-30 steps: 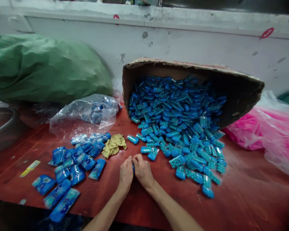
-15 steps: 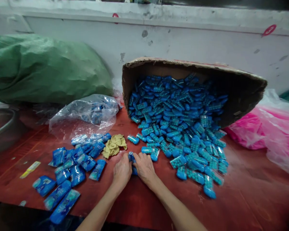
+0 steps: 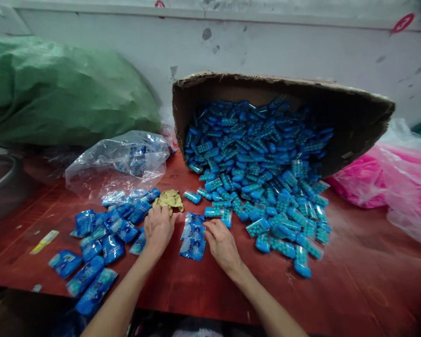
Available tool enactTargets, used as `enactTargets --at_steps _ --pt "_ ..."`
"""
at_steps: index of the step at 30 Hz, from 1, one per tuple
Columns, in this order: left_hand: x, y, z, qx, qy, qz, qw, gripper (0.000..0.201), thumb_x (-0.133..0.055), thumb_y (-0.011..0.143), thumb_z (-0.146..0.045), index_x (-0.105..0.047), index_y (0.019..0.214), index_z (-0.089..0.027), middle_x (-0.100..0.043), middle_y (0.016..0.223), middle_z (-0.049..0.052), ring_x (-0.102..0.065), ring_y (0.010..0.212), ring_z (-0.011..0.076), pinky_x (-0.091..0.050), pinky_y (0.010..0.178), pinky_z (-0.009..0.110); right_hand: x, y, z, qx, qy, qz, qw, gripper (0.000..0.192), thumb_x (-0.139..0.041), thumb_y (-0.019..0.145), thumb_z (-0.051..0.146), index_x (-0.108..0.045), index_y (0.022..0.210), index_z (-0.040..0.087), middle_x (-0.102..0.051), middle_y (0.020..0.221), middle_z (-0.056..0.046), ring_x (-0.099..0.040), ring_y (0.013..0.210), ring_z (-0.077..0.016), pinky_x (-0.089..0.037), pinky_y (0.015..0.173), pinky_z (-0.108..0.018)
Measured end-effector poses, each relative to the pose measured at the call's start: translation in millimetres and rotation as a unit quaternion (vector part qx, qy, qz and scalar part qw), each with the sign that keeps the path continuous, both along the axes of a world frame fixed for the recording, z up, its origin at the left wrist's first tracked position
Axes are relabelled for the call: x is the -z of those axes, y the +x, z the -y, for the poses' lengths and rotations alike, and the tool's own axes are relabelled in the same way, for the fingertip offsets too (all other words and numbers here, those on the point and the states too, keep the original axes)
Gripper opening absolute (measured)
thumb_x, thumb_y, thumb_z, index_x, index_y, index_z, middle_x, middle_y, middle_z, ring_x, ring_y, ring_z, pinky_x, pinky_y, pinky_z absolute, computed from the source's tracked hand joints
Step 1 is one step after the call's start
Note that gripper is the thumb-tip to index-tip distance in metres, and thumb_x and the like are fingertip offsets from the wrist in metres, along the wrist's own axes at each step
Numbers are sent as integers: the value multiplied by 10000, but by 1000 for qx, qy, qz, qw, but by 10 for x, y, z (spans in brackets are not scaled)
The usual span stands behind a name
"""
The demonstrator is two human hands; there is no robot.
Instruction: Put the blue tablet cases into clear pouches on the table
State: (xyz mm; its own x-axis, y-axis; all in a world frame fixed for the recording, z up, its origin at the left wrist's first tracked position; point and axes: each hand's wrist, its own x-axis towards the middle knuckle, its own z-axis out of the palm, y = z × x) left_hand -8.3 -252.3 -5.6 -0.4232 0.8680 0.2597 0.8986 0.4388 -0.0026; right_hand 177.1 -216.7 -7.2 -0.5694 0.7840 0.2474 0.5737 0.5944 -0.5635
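Three flat blue printed packets [image 3: 192, 236] lie overlapping in a column on the red tabletop between my hands. My left hand [image 3: 158, 230] is left of them, its thumb out to the side and its fingertips at a crumpled pale yellow heap [image 3: 171, 200]. Whether the fingers touch the heap I cannot tell. At the packets' right edge is my right hand [image 3: 222, 244], fingers bent and slightly apart, with nothing visible in its grasp. To the left lies a group of filled blue packets [image 3: 112, 248]. Clear-and-blue capsule containers with turquoise balls [image 3: 256, 187] are heaped to the right.
A cardboard box [image 3: 358, 112] lies on its side, capsules spilling out. A clear plastic bag [image 3: 91, 171], a green sack [image 3: 63, 93] and a grey basin [image 3: 0, 182] are at left. Pink bagged material [image 3: 365, 180] sits at right. A yellow-handled tool [image 3: 45, 242] lies near the front-left.
My hands have moved apart from the blue packets they were pressed together over, leaving these flat on the table. The left hand went up and left to the yellow heap; the right moved slightly right.
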Motion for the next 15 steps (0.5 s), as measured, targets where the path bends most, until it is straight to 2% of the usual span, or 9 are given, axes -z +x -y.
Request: enactTargets --at_steps 2,6,9,10,11,13,15 --pt "13 -144 -142 -11 -11 8 1000 398 -356 801 -434 -554 960 -127 -552 951 157 -507 857 273 -375 628 324 -16 -7 44 -7 8 47 999 200 -446 862 272 -555 1023 227 -563 895 -46 -540 832 -180 -418 669 -264" --pt "49 -306 -318 -15 -17 33 999 348 -269 849 -344 -564 893 -164 -582 865 106 -536 748 213 -365 584 288 31 -70 193 -6 25 157 987 190 -574 776 349 -560 935 244 -562 861 -44 -530 782 -212 -394 599 -287" --pt "6 -214 -186 -31 18 38 999 393 -243 853 -375 -548 929 -139 -580 899 132 -537 803 234 -386 634 315 118 -102 284 22 18 186 982 128 -601 759 307 -558 853 232 -562 849 -46 -522 777 -220 -387 600 -297" --pt "-14 -139 -86 -35 43 47 997 411 -250 848 -398 -530 970 -123 -572 931 149 -531 843 248 -393 666 331 144 -105 298 28 15 185 982 112 -601 759 294 -554 835 227 -561 844 -45 -520 780 -219 -387 605 -298" --pt "-31 -47 36 -37 99 73 992 418 -290 834 -419 -505 1020 -113 -559 981 163 -521 892 257 -396 710 343 165 -104 305 31 13 179 983 101 -599 760 283 -550 825 223 -560 844 -44 -519 785 -217 -387 614 -298" --pt "-42 168 306 -24 192 199 961 373 -358 813 -420 -488 1026 -143 -572 953 122 -546 824 216 -415 721 335 189 -95 299 32 9 161 986 85 -592 764 262 -541 818 221 -559 851 -42 -518 797 -211 -387 633 -297" --pt "-15 389 550 -61 214 384 896 330 -474 739 -450 -498 925 -179 -583 782 51 -557 654 174 -443 605 307 190 -80 281 30 2 143 989 57 -577 770 237 -536 808 221 -560 856 -40 -518 800 -204 -382 644 -293"
